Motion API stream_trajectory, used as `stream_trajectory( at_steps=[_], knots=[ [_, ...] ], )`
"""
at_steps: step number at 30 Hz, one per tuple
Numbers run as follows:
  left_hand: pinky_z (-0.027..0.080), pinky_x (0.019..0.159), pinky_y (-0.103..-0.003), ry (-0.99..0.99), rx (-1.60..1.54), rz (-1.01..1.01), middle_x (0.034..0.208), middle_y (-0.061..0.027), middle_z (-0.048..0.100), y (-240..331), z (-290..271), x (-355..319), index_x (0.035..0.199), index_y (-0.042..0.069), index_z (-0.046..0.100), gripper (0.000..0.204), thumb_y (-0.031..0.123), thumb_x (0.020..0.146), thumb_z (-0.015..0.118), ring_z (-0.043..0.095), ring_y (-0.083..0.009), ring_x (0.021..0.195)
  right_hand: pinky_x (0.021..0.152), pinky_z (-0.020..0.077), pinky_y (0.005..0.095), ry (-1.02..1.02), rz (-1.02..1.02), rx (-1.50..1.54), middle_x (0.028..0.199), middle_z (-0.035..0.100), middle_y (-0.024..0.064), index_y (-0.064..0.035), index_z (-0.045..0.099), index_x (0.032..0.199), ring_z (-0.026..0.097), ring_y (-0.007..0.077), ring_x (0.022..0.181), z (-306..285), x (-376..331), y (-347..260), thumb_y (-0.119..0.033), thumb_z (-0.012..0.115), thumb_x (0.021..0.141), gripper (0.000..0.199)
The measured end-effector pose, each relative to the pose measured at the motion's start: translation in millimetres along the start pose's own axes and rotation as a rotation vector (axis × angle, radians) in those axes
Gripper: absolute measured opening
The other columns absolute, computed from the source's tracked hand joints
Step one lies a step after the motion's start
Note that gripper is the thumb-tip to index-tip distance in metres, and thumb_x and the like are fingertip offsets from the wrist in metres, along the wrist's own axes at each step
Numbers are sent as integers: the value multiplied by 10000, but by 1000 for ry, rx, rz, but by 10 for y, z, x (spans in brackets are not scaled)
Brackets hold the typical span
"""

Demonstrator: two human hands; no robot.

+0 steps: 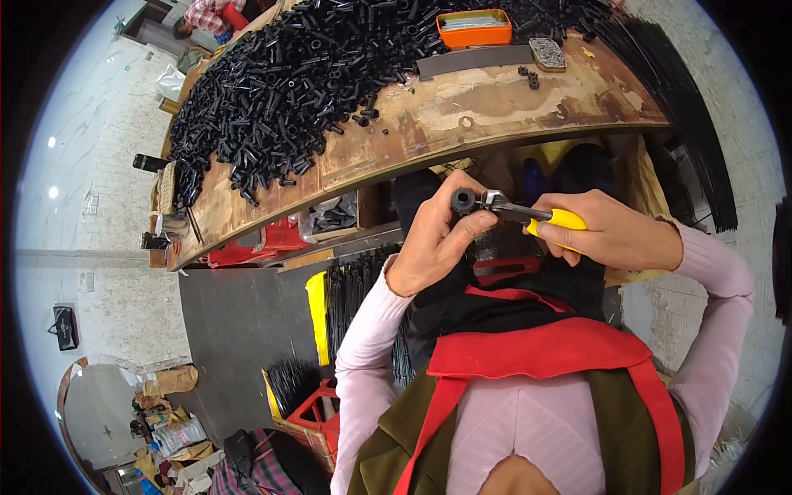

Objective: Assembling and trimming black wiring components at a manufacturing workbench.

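Both hands meet above my lap, just short of the table's front edge. My left hand [445, 235] is closed around a short black tubular part [464, 200], its round open end facing up. In my right hand [606, 229] is a pair of pliers [569, 221] with yellow handles, the fingers wrapped round the grips. The metal jaws of the pliers reach the side of the black part, beside my left thumb; whether they bite on it, I cannot tell. A great heap of similar black tubular parts [280, 99] covers the left and middle of the wooden table [495, 107].
An orange box [474, 29] with pale strips stands at the table's back, near a grey flat bar [474, 61] and a speckled block [547, 54]. Long black rods [672, 99] hang over the right end. Below left are bundled rods [355, 289] and a red crate [318, 417]. Someone in a checked shirt [206, 15] is far left.
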State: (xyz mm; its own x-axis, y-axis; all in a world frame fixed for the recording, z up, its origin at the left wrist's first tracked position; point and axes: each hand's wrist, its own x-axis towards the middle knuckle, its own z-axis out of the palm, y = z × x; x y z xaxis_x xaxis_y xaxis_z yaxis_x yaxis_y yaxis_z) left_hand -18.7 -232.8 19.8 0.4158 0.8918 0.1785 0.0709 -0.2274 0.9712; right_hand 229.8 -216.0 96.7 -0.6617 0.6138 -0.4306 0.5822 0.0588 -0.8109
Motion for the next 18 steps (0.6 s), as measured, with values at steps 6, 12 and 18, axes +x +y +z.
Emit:
stream_trajectory(
  at_steps=[6, 12, 18],
  knots=[
    [367, 669, -216, -21, 16, -52, 858, 4, 500, -8, 54, 29, 1016, 14, 521, 216, 191, 950, 627, 441, -65, 756, 626, 480, 274, -140, 39, 196, 780, 612, 69, 17, 562, 1050, 589, 106, 656, -62, -10, 123, -265, 465, 1029, 299],
    [381, 695, -229, -26, 47, -17, 860, -2, 506, -58, 90, 202, 1010, 9, 523, 184, 156, 950, 616, 459, -72, 772, 559, 449, 272, -11, 79, 76, 709, 581, 39, -2, 551, 997, 557, 97, 606, -132, -12, 127, -269, 494, 1021, 274],
    [388, 613, -252, 63, 17, -25, 747, -36, 508, -137, 178, 429, 1141, 23, 529, 250, 84, 917, 621, 448, -94, 677, 572, 439, 315, 148, -113, -89, 691, 572, 104, -4, 569, 947, 548, 172, 602, -338, 135, 362, -226, 626, 948, 229]
  ],
)
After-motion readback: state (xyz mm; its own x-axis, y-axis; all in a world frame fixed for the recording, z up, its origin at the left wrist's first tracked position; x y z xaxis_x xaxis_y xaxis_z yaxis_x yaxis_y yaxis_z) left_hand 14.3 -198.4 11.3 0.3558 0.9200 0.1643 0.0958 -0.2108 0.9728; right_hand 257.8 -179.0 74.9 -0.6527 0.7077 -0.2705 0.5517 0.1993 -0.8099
